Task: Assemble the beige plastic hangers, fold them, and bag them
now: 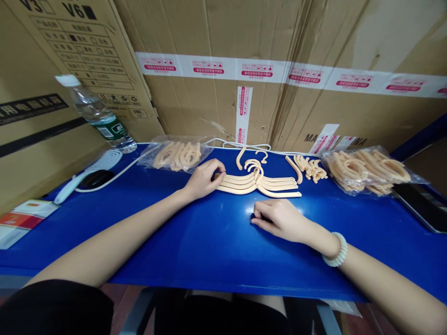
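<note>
Several beige plastic clothes hangers (240, 185) lie stacked on the blue table, their hooks bunched together at the middle. My left hand (206, 178) is closed at the left ends of the stack, with thumb and forefinger on a hanger arm. In front of the stack's right half, my right hand (279, 218) rests apart from it, fingers curled in and nothing visible in them. Behind the stack are a loose hanger arm (240, 159) and a loose hook (262, 156). Another loose arm (294, 169) lies beside a pile of hooks (310, 168) to the right.
Clear bags of beige hanger parts lie at the back left (178, 155) and right (366, 168). A water bottle (101, 118), a pale hairbrush (87, 172), a dark oval object (98, 179) and a white cable stand left. A phone (422, 207) lies far right. Cardboard boxes (216, 111) wall the back.
</note>
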`<action>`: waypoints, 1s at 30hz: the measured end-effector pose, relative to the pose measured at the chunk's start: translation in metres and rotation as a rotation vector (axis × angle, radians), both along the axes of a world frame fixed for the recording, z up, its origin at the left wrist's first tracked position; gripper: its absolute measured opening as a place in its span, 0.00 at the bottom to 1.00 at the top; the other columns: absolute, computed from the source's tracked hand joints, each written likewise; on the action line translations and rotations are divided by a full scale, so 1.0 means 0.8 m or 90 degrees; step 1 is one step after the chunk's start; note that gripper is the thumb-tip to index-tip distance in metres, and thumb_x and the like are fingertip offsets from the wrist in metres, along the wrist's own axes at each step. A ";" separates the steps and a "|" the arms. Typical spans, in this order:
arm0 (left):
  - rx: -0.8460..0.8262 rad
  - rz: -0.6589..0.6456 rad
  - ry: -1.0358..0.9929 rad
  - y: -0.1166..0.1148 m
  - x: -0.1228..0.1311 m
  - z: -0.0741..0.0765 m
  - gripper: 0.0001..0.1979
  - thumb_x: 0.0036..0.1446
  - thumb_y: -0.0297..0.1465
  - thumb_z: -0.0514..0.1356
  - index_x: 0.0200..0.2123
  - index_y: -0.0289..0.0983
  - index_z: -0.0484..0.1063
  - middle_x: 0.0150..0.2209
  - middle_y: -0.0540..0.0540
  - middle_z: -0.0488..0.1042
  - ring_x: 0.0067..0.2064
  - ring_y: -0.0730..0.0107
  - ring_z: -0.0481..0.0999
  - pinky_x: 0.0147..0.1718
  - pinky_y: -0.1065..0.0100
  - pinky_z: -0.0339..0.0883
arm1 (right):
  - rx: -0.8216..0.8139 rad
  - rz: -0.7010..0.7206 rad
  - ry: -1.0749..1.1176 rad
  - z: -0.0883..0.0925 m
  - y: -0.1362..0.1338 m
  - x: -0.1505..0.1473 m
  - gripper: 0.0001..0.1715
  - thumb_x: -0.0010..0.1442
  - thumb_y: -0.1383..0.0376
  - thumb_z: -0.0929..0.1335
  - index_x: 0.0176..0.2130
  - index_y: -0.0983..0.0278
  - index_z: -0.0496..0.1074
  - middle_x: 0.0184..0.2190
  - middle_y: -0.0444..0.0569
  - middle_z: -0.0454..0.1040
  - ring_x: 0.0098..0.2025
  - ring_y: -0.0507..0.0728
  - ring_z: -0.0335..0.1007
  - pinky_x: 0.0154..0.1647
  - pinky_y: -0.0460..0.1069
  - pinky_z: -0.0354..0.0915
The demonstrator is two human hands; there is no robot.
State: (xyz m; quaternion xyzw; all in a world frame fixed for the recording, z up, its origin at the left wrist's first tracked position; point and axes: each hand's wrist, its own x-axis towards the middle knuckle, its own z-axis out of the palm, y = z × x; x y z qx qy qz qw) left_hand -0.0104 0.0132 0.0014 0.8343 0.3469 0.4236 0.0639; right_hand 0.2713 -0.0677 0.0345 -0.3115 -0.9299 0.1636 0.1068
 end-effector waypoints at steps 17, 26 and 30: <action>0.020 -0.014 0.001 0.001 -0.001 0.000 0.02 0.63 0.26 0.55 0.37 0.38 0.66 0.37 0.43 0.75 0.39 0.62 0.75 0.39 0.62 0.69 | 0.012 -0.020 0.009 -0.002 0.000 0.000 0.09 0.70 0.59 0.64 0.38 0.62 0.64 0.29 0.46 0.74 0.27 0.53 0.66 0.30 0.47 0.52; 0.013 -0.015 0.001 0.002 -0.002 -0.003 0.05 0.59 0.23 0.54 0.37 0.38 0.65 0.38 0.43 0.75 0.39 0.63 0.76 0.40 0.62 0.69 | 0.009 -0.016 0.002 -0.001 0.000 0.000 0.09 0.70 0.60 0.64 0.37 0.61 0.63 0.30 0.45 0.73 0.28 0.53 0.67 0.30 0.47 0.53; 0.001 -0.014 -0.005 0.002 -0.002 -0.003 0.05 0.59 0.22 0.54 0.37 0.38 0.64 0.38 0.44 0.75 0.40 0.63 0.76 0.41 0.62 0.69 | 0.008 -0.010 0.006 -0.001 0.001 0.000 0.10 0.70 0.60 0.64 0.37 0.62 0.63 0.30 0.45 0.73 0.28 0.53 0.66 0.30 0.47 0.53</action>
